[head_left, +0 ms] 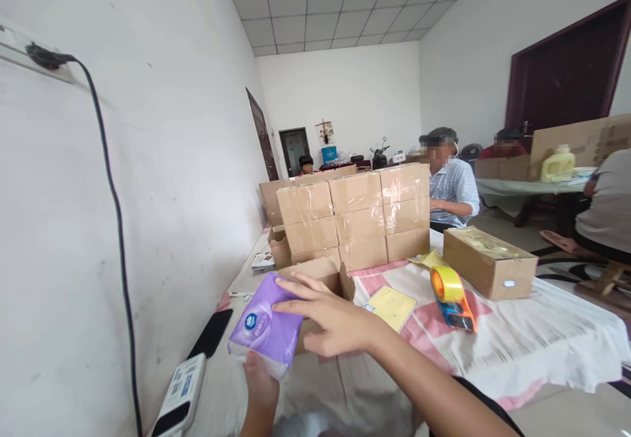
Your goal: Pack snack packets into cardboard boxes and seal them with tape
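Note:
A purple tissue pack is held up over the table's near left part. My left hand grips it from below, thumb on its lower edge. My right hand lies across the pack's right end with fingers spread over it. Just behind the pack stands a small open cardboard box, its flaps up.
A wall of taped cardboard boxes stands behind. A yellow tape dispenser, a yellow card and a sealed box lie on the cloth-covered table. A phone and power bank lie at left. Several people sit beyond.

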A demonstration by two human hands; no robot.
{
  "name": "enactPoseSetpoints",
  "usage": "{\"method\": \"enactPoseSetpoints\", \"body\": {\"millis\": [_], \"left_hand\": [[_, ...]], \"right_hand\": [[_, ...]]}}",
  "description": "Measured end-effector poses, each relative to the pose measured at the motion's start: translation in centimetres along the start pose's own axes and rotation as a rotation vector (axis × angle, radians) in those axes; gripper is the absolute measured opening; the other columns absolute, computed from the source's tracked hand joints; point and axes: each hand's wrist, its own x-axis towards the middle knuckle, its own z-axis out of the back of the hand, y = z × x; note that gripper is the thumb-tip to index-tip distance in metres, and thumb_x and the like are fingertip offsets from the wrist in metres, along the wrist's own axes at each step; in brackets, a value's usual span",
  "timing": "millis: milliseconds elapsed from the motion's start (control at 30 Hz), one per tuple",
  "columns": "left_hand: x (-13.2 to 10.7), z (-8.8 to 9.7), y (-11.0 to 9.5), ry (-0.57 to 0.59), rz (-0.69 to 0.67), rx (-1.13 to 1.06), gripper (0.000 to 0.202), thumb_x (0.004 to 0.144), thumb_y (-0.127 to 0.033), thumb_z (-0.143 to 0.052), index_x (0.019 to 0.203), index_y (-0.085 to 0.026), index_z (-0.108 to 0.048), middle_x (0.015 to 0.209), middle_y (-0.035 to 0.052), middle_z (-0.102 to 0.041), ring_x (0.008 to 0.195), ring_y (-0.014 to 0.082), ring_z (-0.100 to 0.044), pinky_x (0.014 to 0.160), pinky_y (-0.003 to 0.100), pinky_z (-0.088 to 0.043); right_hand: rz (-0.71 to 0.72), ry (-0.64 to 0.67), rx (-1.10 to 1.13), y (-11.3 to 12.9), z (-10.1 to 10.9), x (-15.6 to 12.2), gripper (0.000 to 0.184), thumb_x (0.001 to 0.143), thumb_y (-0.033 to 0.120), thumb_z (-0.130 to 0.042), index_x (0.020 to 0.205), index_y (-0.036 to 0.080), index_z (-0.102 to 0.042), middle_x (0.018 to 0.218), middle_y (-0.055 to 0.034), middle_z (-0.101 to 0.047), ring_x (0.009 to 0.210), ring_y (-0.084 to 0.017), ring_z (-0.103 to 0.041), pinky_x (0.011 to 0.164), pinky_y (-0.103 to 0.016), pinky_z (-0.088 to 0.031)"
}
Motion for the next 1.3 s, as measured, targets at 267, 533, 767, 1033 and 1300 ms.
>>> {"method": "enactPoseSetpoints", "body": {"millis": [267, 533, 767, 1033, 1300], "left_hand": [[-0.2, -1.4, -2.3, -0.072, 0.215, -0.299, 0.074, 0.083, -0.077, -0.043, 0.139, -0.032, -0.058, 0.125, 0.0068, -0.07, 0.127, 0.0347, -0.057, 0.107, 0.051, -0.049], [1.5, 0.3, -0.4, -0.043, 0.18, -0.022, 0.072, 0.083, -0.079, -0.045, 0.123, -0.024, -0.069, 0.119, 0.0079, -0.071, 0.12, 0.033, -0.06, 0.106, 0.048, -0.047], [2.8, 0.5, -0.1, 0.336, -0.434, 0.734, 0.023, 0.082, -0.023, -0.057, 0.097, -0.025, -0.074, 0.102, 0.0061, -0.07, 0.101, 0.0274, -0.063, 0.09, 0.043, -0.05], [1.4, 0.5, -1.3, 0.533, -0.709, 0.726, 0.024, 0.091, -0.007, -0.046, 0.087, -0.023, -0.064, 0.093, 0.0032, -0.065, 0.09, 0.0186, -0.061, 0.08, 0.032, -0.049], [-0.5, 2.2, -1.6, 0.627, -0.974, 0.702, 0.034, 0.088, 0.0, -0.049, 0.106, -0.023, -0.066, 0.098, 0.0045, -0.068, 0.091, 0.0174, -0.062, 0.081, 0.029, -0.05]], "right_hand": [[0.111, -0.039, -0.224, 0.4, -1.2, 0.0, 0.077, 0.067, 0.021, -0.073, 0.139, 0.022, -0.045, 0.164, -0.0093, -0.029, 0.155, -0.036, -0.006, 0.124, -0.06, -0.004], [0.12, -0.206, -0.305, -1.2, -1.7, 0.4, 0.097, 0.064, 0.044, -0.079, 0.147, 0.023, -0.035, 0.137, -0.0164, -0.042, 0.131, -0.037, -0.036, 0.114, -0.059, -0.023], [-0.275, -0.513, -0.324, -3.7, -0.1, 0.5, 0.093, 0.064, 0.03, -0.076, 0.147, 0.023, -0.034, 0.127, -0.0132, -0.039, 0.119, -0.033, -0.04, 0.108, -0.053, -0.033], [-0.489, -0.201, -0.313, -6.3, -0.7, 0.1, 0.102, 0.063, 0.041, -0.083, 0.152, 0.03, -0.034, 0.123, -0.0109, -0.04, 0.116, -0.034, -0.044, 0.101, -0.047, -0.037], [-0.486, 0.186, -0.296, -5.9, -1.7, 0.5, 0.105, 0.06, 0.039, -0.087, 0.152, 0.032, -0.037, 0.143, -0.0159, -0.041, 0.134, -0.041, -0.038, 0.109, -0.053, -0.029]]}}
